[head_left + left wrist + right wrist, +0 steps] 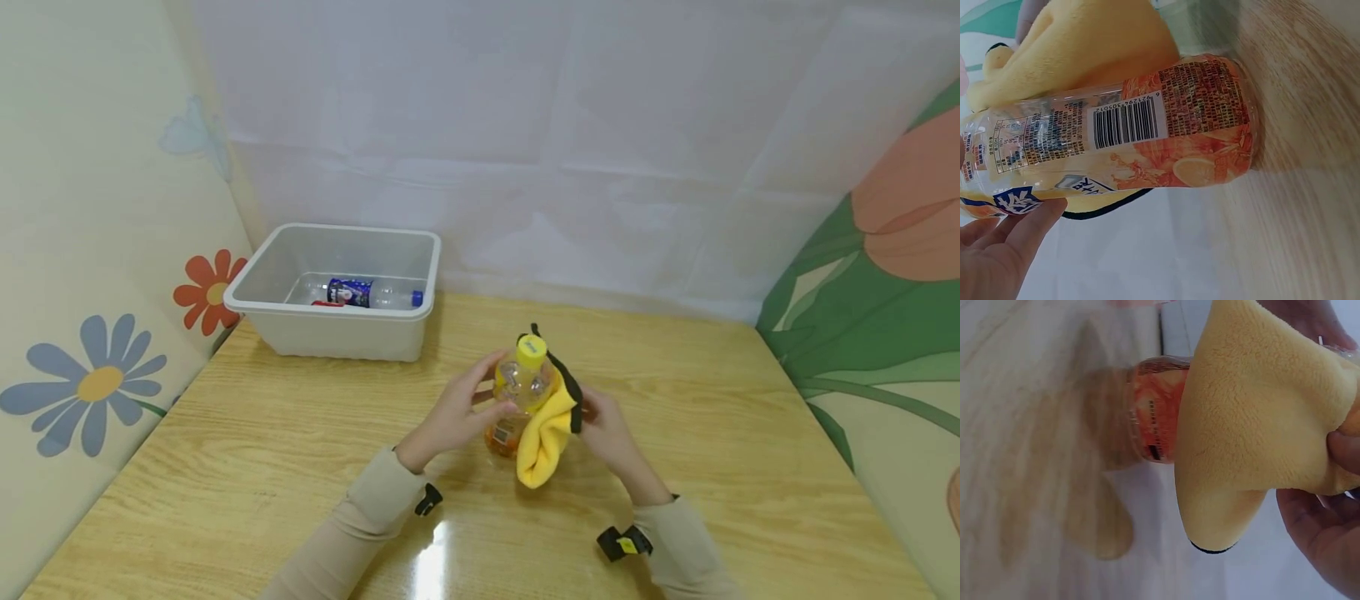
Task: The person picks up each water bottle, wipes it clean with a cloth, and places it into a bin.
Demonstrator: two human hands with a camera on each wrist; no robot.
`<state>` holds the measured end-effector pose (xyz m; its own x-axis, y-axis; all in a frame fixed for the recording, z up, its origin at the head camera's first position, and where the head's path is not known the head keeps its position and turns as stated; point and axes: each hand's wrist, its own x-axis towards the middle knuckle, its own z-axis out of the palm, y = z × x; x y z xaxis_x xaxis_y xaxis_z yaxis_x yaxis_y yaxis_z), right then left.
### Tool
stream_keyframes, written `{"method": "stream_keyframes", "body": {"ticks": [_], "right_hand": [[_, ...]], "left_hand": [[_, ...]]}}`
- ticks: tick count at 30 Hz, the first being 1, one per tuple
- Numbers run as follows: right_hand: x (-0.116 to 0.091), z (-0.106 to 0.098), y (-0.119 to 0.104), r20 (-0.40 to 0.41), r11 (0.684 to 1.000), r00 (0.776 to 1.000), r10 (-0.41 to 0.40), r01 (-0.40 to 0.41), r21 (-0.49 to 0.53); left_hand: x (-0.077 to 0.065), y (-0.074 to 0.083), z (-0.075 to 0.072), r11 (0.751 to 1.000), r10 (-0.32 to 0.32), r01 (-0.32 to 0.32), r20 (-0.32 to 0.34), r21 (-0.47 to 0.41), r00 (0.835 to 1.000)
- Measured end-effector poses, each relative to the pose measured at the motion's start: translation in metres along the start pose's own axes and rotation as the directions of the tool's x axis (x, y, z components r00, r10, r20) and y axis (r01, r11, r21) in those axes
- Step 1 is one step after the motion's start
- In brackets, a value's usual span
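A clear plastic bottle (pixel 504 435) with a yellow cap (pixel 532 351) and an orange printed label stands upright before me. Its base is at or just above the table; I cannot tell if they touch. My left hand (pixel 453 414) grips the bottle's upper part from the left, thumb in front. On the bottle's right side lies a yellow cloth (pixel 546 442) with a dark edge, pinched by my right hand (pixel 609 429). In the left wrist view the label's barcode (pixel 1126 122) shows. From the right wrist, the plush cloth (pixel 1254 412) covers much of the bottle (pixel 1155 412).
A white plastic tub (pixel 337 333) stands at the back left of the wooden table (pixel 712 417). Inside it lie an empty bottle with a blue label (pixel 349 292) and something red (pixel 327 304). A white sheet (pixel 562 167) hangs behind the table.
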<state>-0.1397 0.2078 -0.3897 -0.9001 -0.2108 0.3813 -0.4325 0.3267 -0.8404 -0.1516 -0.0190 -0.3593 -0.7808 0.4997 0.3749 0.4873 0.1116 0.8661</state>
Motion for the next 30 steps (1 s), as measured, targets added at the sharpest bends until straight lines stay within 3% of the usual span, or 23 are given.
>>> {"method": "stream_keyframes", "body": {"ticks": [5,12,15,25,30], "right_hand": [[-0.002,0.005,0.007,0.042,0.998,0.997,0.059,-0.059,0.004],[-0.003,0.009,0.01,0.111,0.99,0.984,0.14,-0.141,0.002],[-0.003,0.011,0.011,0.112,0.989,0.983,0.147,-0.146,-0.012],[-0.004,0.016,0.009,-0.002,0.994,0.995,0.095,-0.095,-0.052],[-0.006,0.015,0.007,-0.077,0.992,0.996,0.052,-0.06,-0.113]], "left_hand": [[0.0,0.009,-0.002,1.0,0.011,-0.011,0.011,-0.028,1.0],[0.002,-0.021,0.001,0.997,0.039,-0.038,0.008,-0.069,0.999],[0.002,-0.024,0.001,0.996,0.053,-0.052,0.006,-0.075,0.999],[0.005,-0.02,0.008,1.0,-0.021,0.02,-0.062,-0.013,0.998],[0.006,-0.019,0.009,1.0,-0.021,0.022,-0.111,0.013,0.994]]}}
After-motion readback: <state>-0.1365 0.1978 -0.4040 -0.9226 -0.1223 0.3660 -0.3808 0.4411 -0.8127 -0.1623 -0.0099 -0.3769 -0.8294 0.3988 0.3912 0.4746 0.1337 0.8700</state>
